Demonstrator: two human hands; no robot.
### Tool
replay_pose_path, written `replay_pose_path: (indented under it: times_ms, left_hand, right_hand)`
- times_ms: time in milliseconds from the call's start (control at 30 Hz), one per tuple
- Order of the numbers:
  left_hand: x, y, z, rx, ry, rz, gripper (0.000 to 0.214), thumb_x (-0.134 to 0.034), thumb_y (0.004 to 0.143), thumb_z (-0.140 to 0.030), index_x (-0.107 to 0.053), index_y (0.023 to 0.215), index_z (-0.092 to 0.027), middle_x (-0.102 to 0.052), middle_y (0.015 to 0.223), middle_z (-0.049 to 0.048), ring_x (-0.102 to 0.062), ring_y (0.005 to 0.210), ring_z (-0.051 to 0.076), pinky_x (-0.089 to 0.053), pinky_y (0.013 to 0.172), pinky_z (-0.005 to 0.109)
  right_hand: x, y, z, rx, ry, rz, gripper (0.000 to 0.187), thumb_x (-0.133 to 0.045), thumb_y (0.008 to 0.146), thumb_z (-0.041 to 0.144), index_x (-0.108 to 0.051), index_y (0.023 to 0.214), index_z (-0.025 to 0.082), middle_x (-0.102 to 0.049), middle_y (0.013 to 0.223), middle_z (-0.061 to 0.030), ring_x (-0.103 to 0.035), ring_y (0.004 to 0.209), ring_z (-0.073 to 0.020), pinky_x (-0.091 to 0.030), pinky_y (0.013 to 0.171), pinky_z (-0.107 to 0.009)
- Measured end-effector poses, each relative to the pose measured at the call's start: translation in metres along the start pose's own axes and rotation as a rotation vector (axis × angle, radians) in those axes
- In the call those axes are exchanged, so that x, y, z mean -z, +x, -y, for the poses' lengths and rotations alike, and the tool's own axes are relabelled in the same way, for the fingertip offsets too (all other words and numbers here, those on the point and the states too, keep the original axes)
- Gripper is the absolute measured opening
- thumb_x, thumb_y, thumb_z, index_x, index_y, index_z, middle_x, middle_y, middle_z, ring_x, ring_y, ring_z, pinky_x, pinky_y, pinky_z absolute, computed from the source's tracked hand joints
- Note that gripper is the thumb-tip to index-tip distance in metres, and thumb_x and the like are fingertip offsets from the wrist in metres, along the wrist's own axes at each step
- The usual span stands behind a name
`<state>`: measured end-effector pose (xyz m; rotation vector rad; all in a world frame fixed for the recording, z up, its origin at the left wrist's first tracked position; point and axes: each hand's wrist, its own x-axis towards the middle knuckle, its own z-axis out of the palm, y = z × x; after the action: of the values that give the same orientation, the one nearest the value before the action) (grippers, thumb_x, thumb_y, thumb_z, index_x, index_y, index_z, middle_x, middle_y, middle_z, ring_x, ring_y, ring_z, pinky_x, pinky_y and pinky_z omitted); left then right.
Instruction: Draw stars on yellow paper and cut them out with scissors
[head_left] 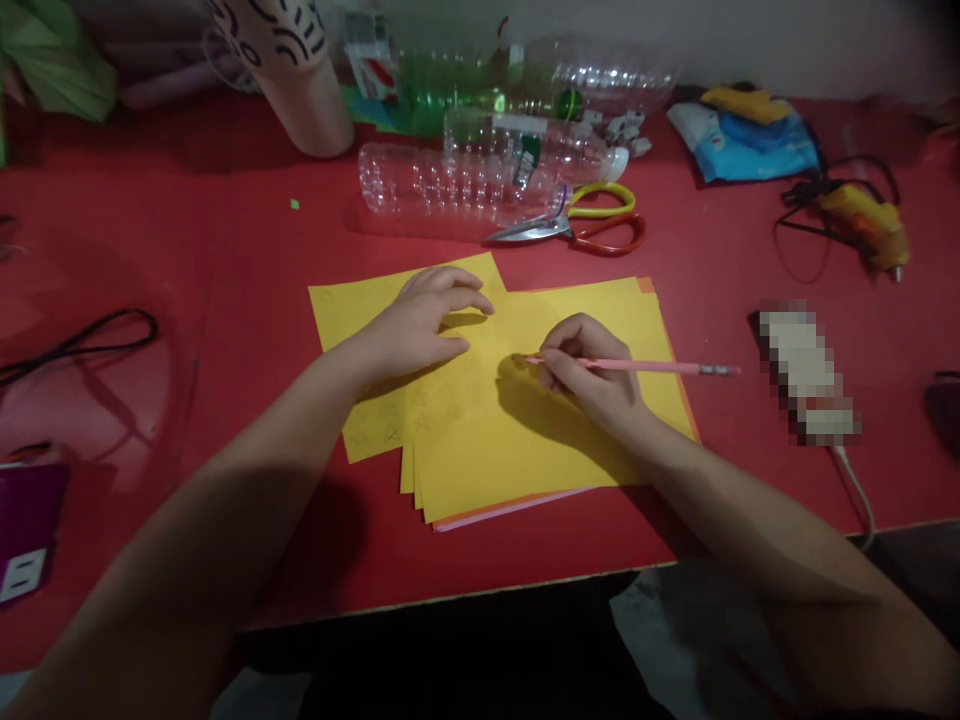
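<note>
A stack of yellow paper sheets (555, 440) lies on the red table (225, 300), with an orange sheet showing at its edges. A separate yellow sheet (352, 305) sticks out at the left and carries faint pencil marks. My left hand (420, 320) rests on the paper, fingers curled loosely and pressing it down. My right hand (589, 375) is closed around a pink pencil (645, 366), its tip touching the top sheet near the middle.
Scissors with red and yellow handles (585, 225) lie behind the paper beside clear plastic bottles (465, 180). A glue gun (862, 220) and a blue packet (750, 140) sit at the right. A pink cup (307, 90) stands at the back, a black cable (82, 340) at the left.
</note>
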<state>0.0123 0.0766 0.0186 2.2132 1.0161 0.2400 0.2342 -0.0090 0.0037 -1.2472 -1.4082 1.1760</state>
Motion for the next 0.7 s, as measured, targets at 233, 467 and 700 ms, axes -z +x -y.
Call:
replay_pose_path:
  times_ms: [233,467,700]
  left_hand:
    - [0.001,0.0,-0.008,-0.057,0.028,0.169,0.05,-0.062,0.076,-0.025,-0.061,0.126,-0.023,-0.035,0.16,0.0096,-0.023,0.151,0.034,-0.022,0.123,0.055]
    - [-0.002,0.003,0.003,-0.084,-0.022,0.229,0.054,-0.063,0.073,-0.024,-0.059,0.127,-0.025,-0.031,0.161,0.0088,-0.018,0.153,0.032,-0.02,0.124,0.051]
    - [-0.004,0.002,0.003,-0.085,-0.073,0.211,0.052,-0.061,0.073,-0.023,-0.059,0.124,-0.026,-0.033,0.16,0.0073,-0.018,0.152,0.033,-0.021,0.123,0.051]
  right_hand:
    - [0.003,-0.004,0.001,0.113,-0.112,0.183,0.005,-0.061,0.082,0.02,-0.058,0.079,0.022,-0.059,0.066,0.0029,-0.048,0.055,-0.0114,-0.036,0.051,-0.026]
    - [0.002,-0.003,0.005,0.024,-0.203,0.258,0.007,-0.059,0.082,0.021,-0.054,0.076,0.021,-0.056,0.064,0.0038,-0.044,0.054,-0.0104,-0.032,0.051,-0.025]
    - [0.001,-0.003,0.004,-0.008,-0.186,0.253,0.01,-0.061,0.083,0.022,-0.057,0.073,0.02,-0.057,0.063,0.0033,-0.043,0.053,-0.01,-0.031,0.05,-0.026]
